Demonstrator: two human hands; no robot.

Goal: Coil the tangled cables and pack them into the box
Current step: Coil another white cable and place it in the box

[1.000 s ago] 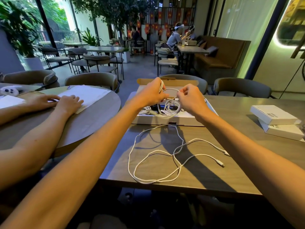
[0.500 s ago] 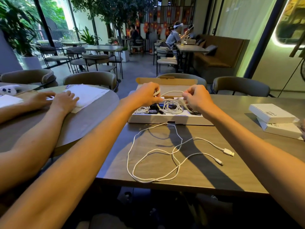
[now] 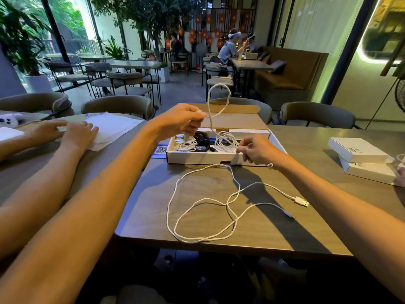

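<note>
An open flat white box (image 3: pixel 201 157) sits mid-table with coiled white cables (image 3: pixel 225 141) and a black cable (image 3: pixel 201 138) inside. My left hand (image 3: pixel 179 122) pinches one end of a white cable (image 3: pixel 219 99) above the box; the cable loops upward and runs down to the coil. My right hand (image 3: pixel 256 151) holds that coil at the box's front right corner, fingers curled on it. A loose tangled white cable (image 3: pixel 203 207) with a USB plug (image 3: pixel 302 201) lies on the table in front of the box.
Two stacked white boxes (image 3: pixel 359 159) lie at the right of the table. Another person's hands (image 3: pixel 72 132) rest on papers on the round table to the left. Chairs (image 3: pixel 315 115) stand behind the table. The table's front edge (image 3: pixel 219 246) is close to the loose cable.
My left hand rose and pulled the cable end up into a tall loop. My right hand dropped to the box's front right corner with the coil.
</note>
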